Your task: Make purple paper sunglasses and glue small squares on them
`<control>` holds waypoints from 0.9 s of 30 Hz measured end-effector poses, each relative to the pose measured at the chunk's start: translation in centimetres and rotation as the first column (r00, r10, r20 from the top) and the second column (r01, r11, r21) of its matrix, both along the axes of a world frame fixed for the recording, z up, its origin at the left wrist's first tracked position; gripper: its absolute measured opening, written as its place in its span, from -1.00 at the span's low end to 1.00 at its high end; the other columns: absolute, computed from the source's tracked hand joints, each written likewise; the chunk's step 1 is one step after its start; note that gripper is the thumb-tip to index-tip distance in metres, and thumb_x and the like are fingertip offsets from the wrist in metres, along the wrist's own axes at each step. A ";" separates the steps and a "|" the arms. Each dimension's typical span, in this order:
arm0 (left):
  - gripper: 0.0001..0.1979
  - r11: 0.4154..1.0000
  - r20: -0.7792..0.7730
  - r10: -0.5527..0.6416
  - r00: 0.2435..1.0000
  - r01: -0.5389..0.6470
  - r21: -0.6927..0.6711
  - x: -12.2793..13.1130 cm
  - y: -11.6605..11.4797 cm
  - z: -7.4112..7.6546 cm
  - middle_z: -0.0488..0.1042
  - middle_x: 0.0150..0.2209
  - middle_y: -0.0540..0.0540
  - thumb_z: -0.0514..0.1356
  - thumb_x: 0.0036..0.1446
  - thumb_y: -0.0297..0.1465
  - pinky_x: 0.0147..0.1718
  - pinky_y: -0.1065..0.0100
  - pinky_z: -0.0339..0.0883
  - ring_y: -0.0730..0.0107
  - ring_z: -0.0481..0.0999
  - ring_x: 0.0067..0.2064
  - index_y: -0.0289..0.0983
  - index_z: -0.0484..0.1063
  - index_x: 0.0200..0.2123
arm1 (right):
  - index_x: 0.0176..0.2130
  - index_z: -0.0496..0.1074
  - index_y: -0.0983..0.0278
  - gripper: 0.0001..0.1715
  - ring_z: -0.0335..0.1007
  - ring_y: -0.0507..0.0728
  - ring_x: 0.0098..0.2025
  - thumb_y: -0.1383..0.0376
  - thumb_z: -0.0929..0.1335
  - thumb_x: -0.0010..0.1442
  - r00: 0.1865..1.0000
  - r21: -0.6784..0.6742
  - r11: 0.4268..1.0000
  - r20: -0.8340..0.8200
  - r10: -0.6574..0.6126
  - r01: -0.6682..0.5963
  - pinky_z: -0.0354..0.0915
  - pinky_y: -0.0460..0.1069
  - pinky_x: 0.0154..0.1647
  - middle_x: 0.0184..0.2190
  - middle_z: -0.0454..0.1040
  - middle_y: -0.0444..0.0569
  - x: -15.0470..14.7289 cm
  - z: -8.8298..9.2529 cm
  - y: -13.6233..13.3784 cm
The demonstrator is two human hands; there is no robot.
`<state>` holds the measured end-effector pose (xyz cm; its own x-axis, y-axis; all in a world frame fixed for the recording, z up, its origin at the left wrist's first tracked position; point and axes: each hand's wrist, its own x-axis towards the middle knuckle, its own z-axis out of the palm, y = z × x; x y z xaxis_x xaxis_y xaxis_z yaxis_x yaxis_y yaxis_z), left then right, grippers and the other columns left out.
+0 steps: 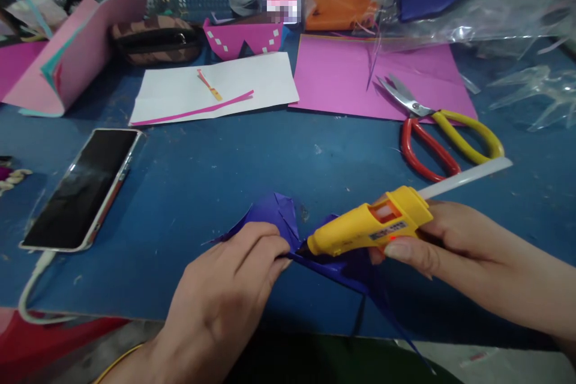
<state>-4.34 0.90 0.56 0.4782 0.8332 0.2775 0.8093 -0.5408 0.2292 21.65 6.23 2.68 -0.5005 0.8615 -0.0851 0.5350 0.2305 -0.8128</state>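
Observation:
A yellow hot glue gun (360, 229) lies in the grip of my right hand (454, 246), with a translucent glue stick (468, 177) jutting from its back. Its dark nozzle points left and meets the edge of a folded dark blue sheet piece (274, 211), close to my left fingertips. My left hand (238, 279) is closed, pinching that blue piece near its middle notch. Part of the blue piece is hidden under the hand and the gun. A thin blue strip trails from it past the table's front edge.
Scissors (418, 109) with red and yellow handles rest partly on a pink sheet (333, 81). A white sheet (180, 87), a pink glasses-shaped cutout (245, 42) and a patterned case (155, 42) lie behind. A phone (85, 189) with a cable is at left.

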 end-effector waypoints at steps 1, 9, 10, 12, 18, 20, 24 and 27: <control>-0.77 1.000 -0.009 -0.005 1.000 0.005 0.006 0.0 0.1 0.1 0.58 -0.28 -0.01 0.01 0.39 -0.48 -0.41 0.33 0.40 0.37 0.59 -0.28 -0.27 0.45 -0.25 | -0.58 0.39 0.15 -0.49 0.28 0.02 -0.67 -0.04 0.30 0.28 1.000 -0.016 1.000 0.011 0.002 -0.001 0.22 -0.11 -0.74 -0.66 0.41 -0.16 0.0 0.0 0.0; -0.68 0.999 -0.049 0.007 0.999 -0.006 0.039 0.4 0.2 0.4 0.61 -0.32 0.04 -0.03 0.41 -0.46 -0.46 0.33 0.39 0.39 0.61 -0.28 -0.26 0.49 -0.31 | -0.42 0.49 0.11 -0.67 0.39 0.06 -0.59 0.04 0.31 0.29 0.999 -0.066 0.997 0.019 0.041 -0.040 0.30 -0.08 -0.63 -0.57 0.51 -0.19 0.1 -0.2 -0.3; -0.68 0.999 -0.050 0.013 0.999 -0.011 0.040 0.4 0.2 0.4 0.61 -0.32 0.04 -0.04 0.41 -0.45 -0.46 0.33 0.39 0.39 0.61 -0.29 -0.25 0.49 -0.31 | -0.43 0.49 0.11 -0.66 0.38 0.06 -0.59 0.04 0.32 0.29 0.999 -0.065 0.997 0.018 0.038 -0.036 0.29 -0.08 -0.64 -0.57 0.51 -0.18 0.1 -0.2 -0.4; -0.66 0.999 -0.054 0.015 0.998 -0.013 0.031 0.4 0.2 0.4 0.61 -0.32 0.03 -0.04 0.41 -0.45 -0.47 0.34 0.38 0.40 0.61 -0.31 -0.25 0.49 -0.30 | -0.48 0.47 0.13 -0.61 0.36 0.06 -0.61 0.01 0.32 0.28 1.000 -0.059 0.998 0.018 0.018 -0.017 0.26 -0.07 -0.67 -0.59 0.50 -0.17 0.1 -0.2 -0.4; -0.66 0.999 -0.032 0.023 0.999 -0.022 0.034 0.4 0.0 0.2 0.61 -0.32 0.04 -0.04 0.41 -0.45 -0.43 0.35 0.39 0.42 0.61 -0.29 -0.24 0.50 -0.30 | -0.47 0.47 0.11 -0.66 0.36 0.10 -0.59 0.02 0.33 0.26 1.000 -0.098 0.995 0.003 0.006 -0.006 0.29 -0.04 -0.63 -0.57 0.50 -0.15 0.1 -0.2 -0.4; -0.66 0.999 -0.033 0.021 0.999 -0.019 0.041 0.4 0.0 0.2 0.62 -0.32 0.04 -0.03 0.41 -0.45 -0.42 0.35 0.40 0.41 0.61 -0.29 -0.24 0.51 -0.30 | -0.46 0.46 0.10 -0.67 0.36 0.10 -0.58 0.03 0.33 0.26 1.000 -0.090 0.996 0.008 0.007 -0.006 0.28 -0.04 -0.63 -0.56 0.51 -0.16 0.1 -0.2 -0.4; -0.65 0.997 -0.049 0.036 0.998 -0.033 0.071 0.3 -0.2 0.1 0.62 -0.32 0.04 -0.03 0.41 -0.43 -0.42 0.34 0.40 0.41 0.61 -0.32 -0.24 0.53 -0.31 | -0.45 0.46 0.10 -0.67 0.35 0.07 -0.61 0.03 0.33 0.27 1.000 -0.050 0.999 0.002 0.006 -0.006 0.26 -0.07 -0.65 -0.59 0.48 -0.18 0.0 -0.2 -0.4; -0.64 0.994 -0.033 0.077 0.996 -0.074 0.078 0.0 -0.8 -0.2 0.64 -0.27 0.05 -0.05 0.41 -0.41 -0.38 0.30 0.40 0.41 0.62 -0.33 -0.20 0.55 -0.26 | -0.45 0.45 0.10 -0.66 0.34 0.07 -0.61 0.03 0.32 0.28 1.000 -0.018 1.000 0.001 0.009 -0.009 0.26 -0.07 -0.65 -0.59 0.47 -0.19 -0.1 -0.1 -0.3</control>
